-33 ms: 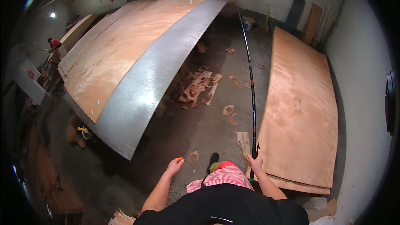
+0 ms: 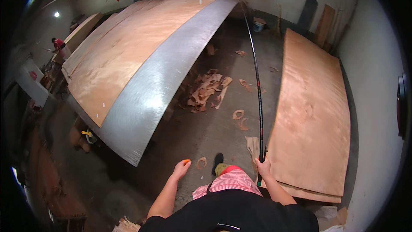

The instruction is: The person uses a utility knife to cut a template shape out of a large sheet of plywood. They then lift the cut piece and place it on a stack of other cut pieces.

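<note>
My right hand (image 2: 264, 169) is closed round the lower part of a long, thin black pole (image 2: 257, 75), tapered like a fishing rod. It has reddish bands and a green butt end. From my hand the pole runs away over the floor to the far end of the big table, where its thin tip is too fine to follow. My left hand (image 2: 180, 170) is closed on a small orange object (image 2: 186, 161) pinched at the fingertips, its kind unclear. Near that hand lies a ring-shaped veneer scrap (image 2: 201, 162).
A large table (image 2: 141, 96) with a grey metal edge strip bears wood veneer sheets (image 2: 124, 49). At right is a low stack of veneer sheets (image 2: 309, 116). Veneer scraps (image 2: 206, 92) litter the floor between them. A person (image 2: 58, 45) stands at far left.
The view has shifted slightly, and my foot shows further forward below the apron. Both hands keep their holds on the pole and the orange object.
</note>
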`<move>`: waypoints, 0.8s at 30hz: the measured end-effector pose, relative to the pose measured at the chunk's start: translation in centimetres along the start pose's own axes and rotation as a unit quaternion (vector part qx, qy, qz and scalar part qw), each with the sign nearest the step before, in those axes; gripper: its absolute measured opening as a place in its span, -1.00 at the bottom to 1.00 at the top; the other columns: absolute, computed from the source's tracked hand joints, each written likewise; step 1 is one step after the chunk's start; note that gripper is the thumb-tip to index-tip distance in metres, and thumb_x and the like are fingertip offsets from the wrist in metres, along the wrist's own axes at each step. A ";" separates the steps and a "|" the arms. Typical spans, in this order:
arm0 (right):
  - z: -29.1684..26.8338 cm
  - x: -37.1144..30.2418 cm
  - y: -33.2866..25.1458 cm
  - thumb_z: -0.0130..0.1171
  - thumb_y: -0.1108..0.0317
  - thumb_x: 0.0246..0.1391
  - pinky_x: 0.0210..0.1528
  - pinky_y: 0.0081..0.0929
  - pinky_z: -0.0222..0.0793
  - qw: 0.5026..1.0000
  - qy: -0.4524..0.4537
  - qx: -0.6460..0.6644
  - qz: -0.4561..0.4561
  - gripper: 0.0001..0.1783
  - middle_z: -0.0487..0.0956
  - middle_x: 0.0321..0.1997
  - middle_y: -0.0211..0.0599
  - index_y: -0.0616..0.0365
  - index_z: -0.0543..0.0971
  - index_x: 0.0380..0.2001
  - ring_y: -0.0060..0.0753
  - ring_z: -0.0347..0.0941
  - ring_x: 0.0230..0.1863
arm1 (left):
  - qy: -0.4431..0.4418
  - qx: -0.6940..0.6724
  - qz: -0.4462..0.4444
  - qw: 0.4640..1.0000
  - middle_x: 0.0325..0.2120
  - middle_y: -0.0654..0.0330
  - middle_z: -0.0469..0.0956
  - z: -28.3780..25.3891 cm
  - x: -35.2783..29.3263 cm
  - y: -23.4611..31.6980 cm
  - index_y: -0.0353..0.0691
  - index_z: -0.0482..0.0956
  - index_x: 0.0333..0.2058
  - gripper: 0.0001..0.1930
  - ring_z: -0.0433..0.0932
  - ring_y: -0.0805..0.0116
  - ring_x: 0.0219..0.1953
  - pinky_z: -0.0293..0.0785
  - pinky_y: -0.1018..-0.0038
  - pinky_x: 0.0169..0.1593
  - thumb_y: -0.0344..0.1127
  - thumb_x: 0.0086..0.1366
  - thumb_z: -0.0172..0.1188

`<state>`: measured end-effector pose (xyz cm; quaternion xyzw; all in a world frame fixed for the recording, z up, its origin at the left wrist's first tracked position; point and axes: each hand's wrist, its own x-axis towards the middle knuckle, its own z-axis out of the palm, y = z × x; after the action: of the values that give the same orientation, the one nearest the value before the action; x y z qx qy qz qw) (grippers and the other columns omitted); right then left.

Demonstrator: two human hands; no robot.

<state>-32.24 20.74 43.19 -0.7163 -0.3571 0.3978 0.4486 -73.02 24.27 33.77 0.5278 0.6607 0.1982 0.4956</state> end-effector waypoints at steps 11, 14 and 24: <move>26.1 15.2 -9.5 0.13 0.24 -0.08 -0.76 -0.66 0.17 0.980 -0.193 0.046 0.032 -0.76 0.31 -0.77 -0.47 0.14 0.35 -0.54 -0.64 0.23 -0.79 | 0.142 0.026 -0.057 0.988 -0.30 0.07 0.51 -16.8 5.9 3.4 -0.24 0.46 -0.19 -0.64 0.49 0.26 -0.24 0.37 0.47 -0.15 -0.12 0.11 0.05; 31.2 16.6 -13.4 0.04 0.17 -0.01 -0.72 -0.68 0.16 0.962 -0.259 0.048 0.066 -0.73 0.30 -0.74 -0.48 0.16 0.37 -0.51 -0.64 0.21 -0.76 | 0.249 -0.067 -0.057 0.964 -0.39 0.08 0.53 -19.9 5.7 -1.3 -0.23 0.47 -0.21 -0.66 0.50 0.35 -0.35 0.38 0.50 -0.25 -0.13 0.10 0.07; 36.3 17.7 -15.7 0.01 0.24 0.01 -0.66 -0.67 0.18 0.956 -0.259 0.057 0.127 -0.79 0.30 -0.70 -0.44 0.18 0.36 -0.42 -0.60 0.22 -0.71 | 0.544 0.110 -0.039 0.831 0.00 -0.05 0.18 -35.6 9.0 -5.5 -0.31 0.19 -0.01 -0.51 0.24 0.06 -0.01 0.20 0.36 0.00 -0.20 0.12 0.01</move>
<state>-59.37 54.50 43.18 -0.6014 -0.3440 0.6432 0.3259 -106.05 39.59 40.77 0.3597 0.8611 0.3594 0.0020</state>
